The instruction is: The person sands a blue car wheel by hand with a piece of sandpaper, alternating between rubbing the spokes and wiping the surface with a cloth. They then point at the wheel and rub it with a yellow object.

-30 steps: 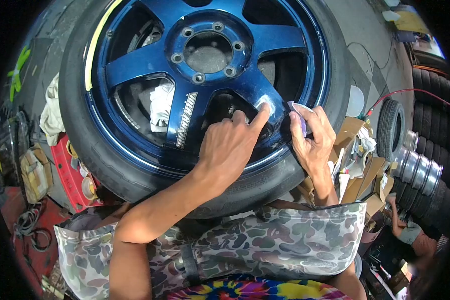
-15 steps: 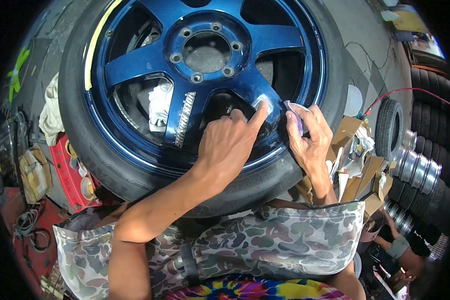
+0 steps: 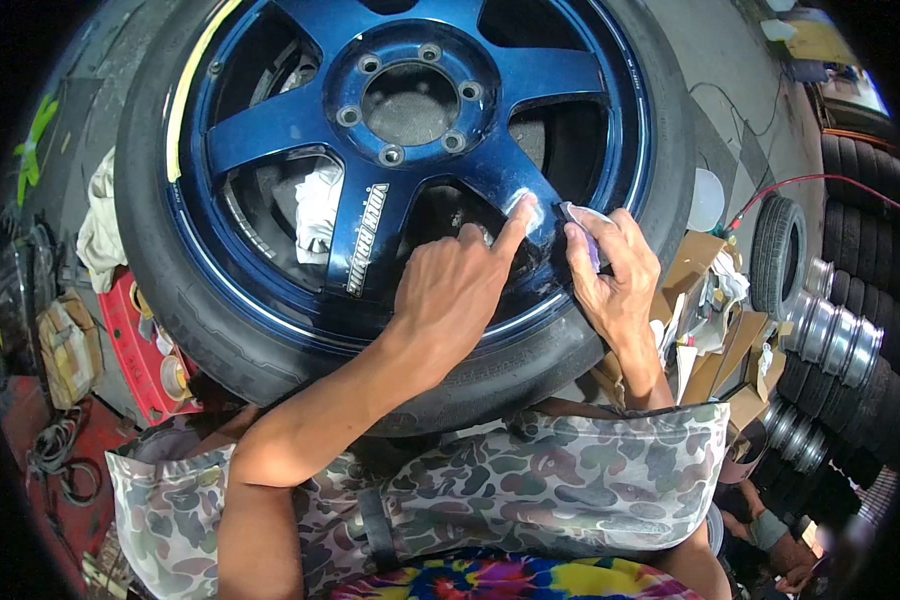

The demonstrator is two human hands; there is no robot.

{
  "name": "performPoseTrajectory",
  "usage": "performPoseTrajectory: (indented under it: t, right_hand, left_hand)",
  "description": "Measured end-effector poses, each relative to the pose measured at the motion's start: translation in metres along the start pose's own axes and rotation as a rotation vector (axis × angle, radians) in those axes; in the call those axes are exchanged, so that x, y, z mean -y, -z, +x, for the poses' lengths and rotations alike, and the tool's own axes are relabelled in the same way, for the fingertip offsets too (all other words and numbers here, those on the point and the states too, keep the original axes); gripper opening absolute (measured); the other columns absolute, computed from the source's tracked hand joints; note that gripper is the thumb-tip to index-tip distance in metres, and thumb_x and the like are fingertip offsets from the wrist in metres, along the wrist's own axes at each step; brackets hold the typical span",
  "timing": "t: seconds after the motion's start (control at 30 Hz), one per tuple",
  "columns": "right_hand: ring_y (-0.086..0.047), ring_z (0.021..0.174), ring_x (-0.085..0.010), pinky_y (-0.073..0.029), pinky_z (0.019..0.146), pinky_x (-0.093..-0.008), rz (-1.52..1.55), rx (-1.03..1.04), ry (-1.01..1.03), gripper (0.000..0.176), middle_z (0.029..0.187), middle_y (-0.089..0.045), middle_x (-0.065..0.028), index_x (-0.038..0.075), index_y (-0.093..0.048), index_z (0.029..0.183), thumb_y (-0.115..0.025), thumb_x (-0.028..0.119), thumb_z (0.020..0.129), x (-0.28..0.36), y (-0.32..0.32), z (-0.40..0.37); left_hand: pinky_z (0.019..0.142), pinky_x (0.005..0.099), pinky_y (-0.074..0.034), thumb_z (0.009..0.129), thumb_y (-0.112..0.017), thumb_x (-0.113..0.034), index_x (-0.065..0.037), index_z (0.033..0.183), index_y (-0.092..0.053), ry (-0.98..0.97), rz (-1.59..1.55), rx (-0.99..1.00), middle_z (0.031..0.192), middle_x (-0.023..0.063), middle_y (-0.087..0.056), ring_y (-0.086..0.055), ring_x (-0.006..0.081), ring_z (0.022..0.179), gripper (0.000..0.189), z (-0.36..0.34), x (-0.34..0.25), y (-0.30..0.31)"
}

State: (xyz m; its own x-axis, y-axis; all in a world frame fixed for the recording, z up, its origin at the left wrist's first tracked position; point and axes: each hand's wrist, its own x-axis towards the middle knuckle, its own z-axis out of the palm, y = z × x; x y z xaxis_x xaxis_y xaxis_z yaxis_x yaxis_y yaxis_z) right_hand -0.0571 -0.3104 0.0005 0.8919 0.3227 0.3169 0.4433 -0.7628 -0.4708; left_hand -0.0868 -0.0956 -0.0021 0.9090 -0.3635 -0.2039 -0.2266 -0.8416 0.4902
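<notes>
A blue spoked wheel (image 3: 470, 165) with a black tyre (image 3: 240, 345) around it lies in front of me, face up. On its lower right spoke is a whitish, dull patch (image 3: 533, 212). The index finger of my left hand (image 3: 450, 285) is stretched out and touches that patch, while its other fingers curl in, holding nothing visible. Just right of the patch, my right hand (image 3: 618, 262) pinches a folded piece of purple sandpaper (image 3: 592, 250) between thumb and fingers. Yellow tape (image 3: 182, 120) runs along the rim's left edge.
A white cloth (image 3: 317, 210) shows through a spoke gap. To the left is a red stand or tray (image 3: 138, 345) with tape rolls. Cardboard boxes (image 3: 735, 355), a loose tyre (image 3: 778, 258), silver rims (image 3: 838, 340) and stacked tyres are on the right. Another person (image 3: 770, 535) sits at the lower right.
My left fingertip stays on the patch with only a slight shift. My right hand with the sandpaper has moved slightly left. The person at the lower right has shifted.
</notes>
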Motion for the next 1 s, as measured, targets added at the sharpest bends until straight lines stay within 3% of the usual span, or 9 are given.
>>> performPoseTrajectory:
  t: [0.07, 0.13, 0.23, 0.33, 0.6, 0.8, 0.87, 0.93, 1.0]
  right_hand:
    - [-0.062, 0.071, -0.0273, -0.051, 0.067, -0.0386, -0.011, 0.008, 0.033, 0.023, 0.083, -0.066, -0.0105, 0.006, -0.081, 0.111, -0.082, 0.004, 0.088, 0.0, -0.001, 0.001]
    - [-0.06, 0.071, -0.0273, -0.05, 0.067, -0.0389, -0.026, 0.033, 0.046, 0.023, 0.083, -0.064, -0.0102, 0.006, -0.081, 0.111, -0.082, 0.005, 0.088, 0.002, 0.0, 0.0]
    - [-0.058, 0.07, -0.0279, -0.047, 0.066, -0.0396, -0.041, 0.107, 0.094, 0.024, 0.084, -0.062, -0.0097, 0.007, -0.079, 0.113, -0.081, 0.006, 0.089, 0.004, -0.001, 0.001]
    - [-0.059, 0.073, -0.0292, -0.046, 0.069, -0.0409, -0.055, 0.201, 0.137, 0.027, 0.088, -0.061, -0.0099, 0.006, -0.076, 0.117, -0.079, 0.007, 0.09, 0.011, -0.005, 0.004]
    - [-0.061, 0.077, -0.0313, -0.048, 0.073, -0.0416, -0.148, 0.225, 0.194, 0.027, 0.092, -0.061, -0.0116, 0.002, -0.073, 0.116, -0.079, 0.007, 0.09, 0.015, -0.016, 0.017]
    - [-0.063, 0.08, -0.0332, -0.048, 0.075, -0.0436, -0.14, 0.263, 0.19, 0.023, 0.094, -0.061, -0.0138, -0.001, -0.069, 0.114, -0.075, 0.004, 0.092, 0.02, -0.017, 0.02]
    - [-0.063, 0.081, -0.0339, -0.049, 0.076, -0.044, -0.139, 0.238, 0.178, 0.024, 0.095, -0.061, -0.014, -0.001, -0.069, 0.114, -0.076, 0.006, 0.091, 0.017, -0.022, 0.021]
    - [-0.063, 0.081, -0.0337, -0.049, 0.075, -0.044, -0.139, 0.221, 0.195, 0.023, 0.095, -0.061, -0.0144, 0.0, -0.069, 0.113, -0.075, 0.007, 0.092, 0.018, -0.021, 0.017]
    - [-0.062, 0.08, -0.0336, -0.049, 0.075, -0.0439, -0.139, 0.209, 0.176, 0.019, 0.093, -0.061, -0.0147, 0.0, -0.069, 0.111, -0.074, 0.007, 0.094, 0.017, -0.025, 0.01]
  left_hand:
    - [0.065, 0.047, -0.062, 0.094, -0.068, -0.005, -0.014, 0.162, -0.05, -0.011, -0.003, -0.03, 0.098, 0.0215, -0.074, -0.076, 0.0375, 0.075, 0.071, 0.0, 0.005, -0.001]
    - [0.067, 0.0486, -0.061, 0.094, -0.069, -0.008, -0.009, 0.14, -0.067, -0.09, -0.103, -0.157, 0.097, 0.0182, -0.074, -0.075, 0.0384, 0.076, 0.046, 0.001, 0.013, -0.002]
    - [0.071, 0.0503, -0.061, 0.094, -0.069, -0.012, -0.005, 0.115, -0.073, -0.075, -0.192, -0.185, 0.097, 0.0163, -0.074, -0.074, 0.0406, 0.079, 0.023, 0.005, 0.023, 0.002]
    - [0.075, 0.0526, -0.06, 0.094, -0.069, -0.014, -0.003, 0.107, -0.073, -0.038, -0.237, -0.133, 0.098, 0.0177, -0.074, -0.073, 0.0435, 0.083, 0.017, 0.006, 0.027, 0.004]
    - [0.084, 0.0556, -0.058, 0.095, -0.066, -0.013, 0.004, 0.108, -0.071, -0.038, -0.279, 0.034, 0.099, 0.0225, -0.075, -0.073, 0.0468, 0.091, 0.022, 0.005, 0.017, -0.012]
    - [0.084, 0.0505, -0.06, 0.096, -0.07, -0.021, 0.007, 0.113, -0.072, 0.149, -0.649, -0.046, 0.093, 0.029, -0.075, -0.076, 0.0443, 0.091, 0.033, 0.018, 0.017, -0.033]
    - [0.081, 0.0497, -0.058, 0.097, -0.068, -0.022, 0.007, 0.111, -0.072, 0.279, -0.907, 0.108, 0.091, 0.0283, -0.074, -0.075, 0.0434, 0.088, 0.032, 0.027, 0.017, -0.032]
    - [0.075, 0.0459, -0.055, 0.095, -0.068, -0.02, 0.006, 0.105, -0.071, 0.31, -1.015, 0.076, 0.089, 0.0208, -0.075, -0.074, 0.0341, 0.08, 0.028, 0.03, 0.018, -0.037]
    - [0.051, 0.0283, -0.042, 0.099, -0.07, -0.019, -0.001, 0.103, -0.067, 0.405, -1.284, 0.191, 0.082, 0.0009, -0.063, -0.052, 0.0076, 0.06, 0.019, 0.03, 0.021, -0.037]
